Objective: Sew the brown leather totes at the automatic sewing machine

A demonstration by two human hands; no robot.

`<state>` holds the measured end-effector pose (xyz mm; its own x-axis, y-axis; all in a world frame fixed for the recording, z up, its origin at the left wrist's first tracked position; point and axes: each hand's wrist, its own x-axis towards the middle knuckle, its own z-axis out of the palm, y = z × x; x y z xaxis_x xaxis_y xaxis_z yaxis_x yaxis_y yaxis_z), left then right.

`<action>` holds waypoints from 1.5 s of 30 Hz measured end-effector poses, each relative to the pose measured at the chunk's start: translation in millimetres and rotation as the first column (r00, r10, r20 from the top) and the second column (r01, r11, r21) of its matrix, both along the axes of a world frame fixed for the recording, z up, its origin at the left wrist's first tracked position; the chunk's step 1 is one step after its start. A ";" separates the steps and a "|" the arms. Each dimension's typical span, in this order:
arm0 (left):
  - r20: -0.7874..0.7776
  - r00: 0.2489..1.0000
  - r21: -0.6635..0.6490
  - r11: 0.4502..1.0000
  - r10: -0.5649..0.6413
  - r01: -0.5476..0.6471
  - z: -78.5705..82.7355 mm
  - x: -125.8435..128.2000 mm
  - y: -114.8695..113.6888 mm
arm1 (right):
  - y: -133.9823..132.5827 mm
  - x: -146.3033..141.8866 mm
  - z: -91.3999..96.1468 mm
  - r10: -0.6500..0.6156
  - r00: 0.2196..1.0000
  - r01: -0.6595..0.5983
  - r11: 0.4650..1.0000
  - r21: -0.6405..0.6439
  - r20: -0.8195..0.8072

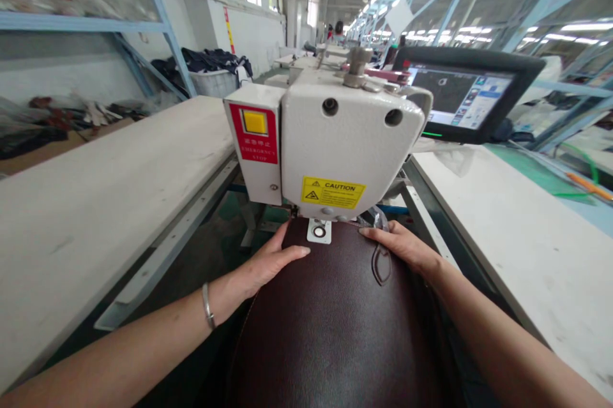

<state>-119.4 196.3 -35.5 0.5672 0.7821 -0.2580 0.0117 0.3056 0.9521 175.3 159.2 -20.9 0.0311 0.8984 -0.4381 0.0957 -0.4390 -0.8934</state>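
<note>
A large dark brown leather piece (330, 325) stretches from the bottom of the view up to the head of a white sewing machine (352, 133). My left hand (271, 261) grips its left edge, thumb lying on top and fingers hidden beneath. At the opposite edge, my right hand (400, 242) holds the leather with the thumb on top, close to a stitched leaf-shaped loop (382, 264). Between the hands, a small metal plate with a round hole (319, 232) rests over the leather under the machine head. The needle area is hidden by the head.
White tabletops (119, 184) flank the machine, with metal rails along their inner edges. A yellow emergency stop button (255, 122) sits on the machine's left box. A lit control screen (469, 95) stands to the right. Dark cloth fills a bin (215, 81) behind.
</note>
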 end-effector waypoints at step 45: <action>0.012 1.000 0.017 1.000 0.001 -0.001 -14.3 0.1 1.1 | 10.0 -18.2 29.2 0.058 0.984 -0.037 0.992 -0.123 0.167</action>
